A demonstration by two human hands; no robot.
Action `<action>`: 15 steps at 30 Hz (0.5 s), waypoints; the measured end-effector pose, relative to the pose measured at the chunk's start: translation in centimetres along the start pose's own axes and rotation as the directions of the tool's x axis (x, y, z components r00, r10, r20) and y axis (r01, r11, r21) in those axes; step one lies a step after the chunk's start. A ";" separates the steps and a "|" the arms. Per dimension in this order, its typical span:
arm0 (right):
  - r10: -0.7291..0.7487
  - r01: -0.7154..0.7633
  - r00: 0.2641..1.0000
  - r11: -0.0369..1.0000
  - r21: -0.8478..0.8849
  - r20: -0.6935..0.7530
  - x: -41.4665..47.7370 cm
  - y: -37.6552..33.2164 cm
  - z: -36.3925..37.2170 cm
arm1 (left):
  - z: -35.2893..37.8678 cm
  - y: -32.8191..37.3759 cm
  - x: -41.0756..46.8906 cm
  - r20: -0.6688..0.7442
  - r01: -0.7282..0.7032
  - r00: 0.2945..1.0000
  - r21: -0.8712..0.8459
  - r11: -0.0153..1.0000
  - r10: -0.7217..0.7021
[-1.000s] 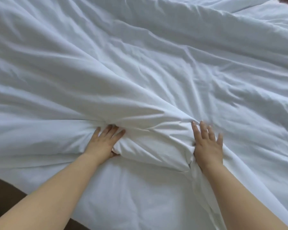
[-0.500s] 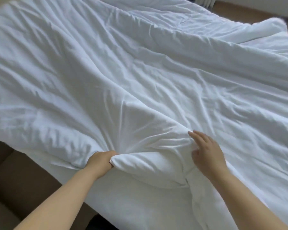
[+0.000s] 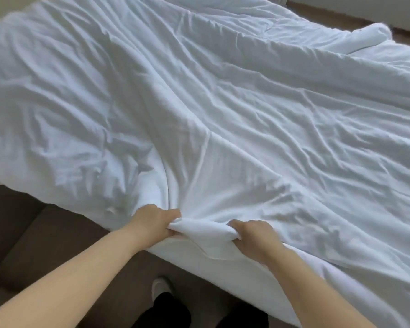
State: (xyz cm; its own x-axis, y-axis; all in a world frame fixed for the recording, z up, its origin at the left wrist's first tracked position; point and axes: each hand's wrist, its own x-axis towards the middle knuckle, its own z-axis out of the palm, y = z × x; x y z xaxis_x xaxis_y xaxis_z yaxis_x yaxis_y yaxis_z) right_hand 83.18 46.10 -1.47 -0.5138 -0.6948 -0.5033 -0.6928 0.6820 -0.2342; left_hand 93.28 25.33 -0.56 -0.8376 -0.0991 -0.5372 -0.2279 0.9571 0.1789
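Both hands (image 3: 155, 220) (image 3: 252, 237) grip a bunched fold of soft, wrinkled white duvet (image 3: 223, 129).

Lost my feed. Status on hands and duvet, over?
Left hand, right hand both gripping bunched fold at near edge. White duvet spread wrinkled. Nothing lying on it.

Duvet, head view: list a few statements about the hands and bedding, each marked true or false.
1. The left hand and right hand both grip one bunched fold of the duvet. True.
2. The right hand lies flat and open on the duvet. False: its fingers curl round the fold.
3. The duvet lies smooth. False: it is creased all over.
4. A light shoe shows between the forearms. True.
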 end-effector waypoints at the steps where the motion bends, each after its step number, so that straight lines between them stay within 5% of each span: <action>1: -0.030 0.029 0.997 0.999 0.013 0.070 -0.7 -2.1 0.0 | 0.2 -2.0 -1.6 0.014 0.002 1.000 -0.018 1.000 -0.001; 7: 0.025 -0.032 0.909 0.999 0.010 0.415 -3.1 -9.1 8.4 | 6.3 -5.5 -5.7 0.238 -0.160 0.962 0.091 0.983 0.134; 9: 0.051 -0.069 0.885 0.997 0.023 0.462 -2.3 -9.6 8.4 | 7.8 -6.0 -5.1 0.262 -0.123 0.958 0.006 0.992 0.117; 12: 0.038 -0.079 0.945 0.990 0.115 0.325 0.0 -10.0 5.8 | 7.3 -7.4 -3.8 0.190 -0.010 0.980 -0.233 0.972 0.056; 15: 0.040 -0.057 0.994 0.982 0.178 0.099 3.0 -10.3 2.3 | 4.7 -8.7 -3.4 -0.040 0.039 0.997 -0.380 0.924 -0.058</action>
State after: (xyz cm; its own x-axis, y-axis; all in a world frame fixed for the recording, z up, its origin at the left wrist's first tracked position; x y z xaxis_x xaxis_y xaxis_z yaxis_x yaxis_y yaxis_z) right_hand 89.95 37.47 -2.53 -0.4886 -0.6407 -0.5922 -0.5610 0.7505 -0.3492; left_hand 100.43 18.60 -4.16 -0.8423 -0.1656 -0.5130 -0.4316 0.7773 0.4578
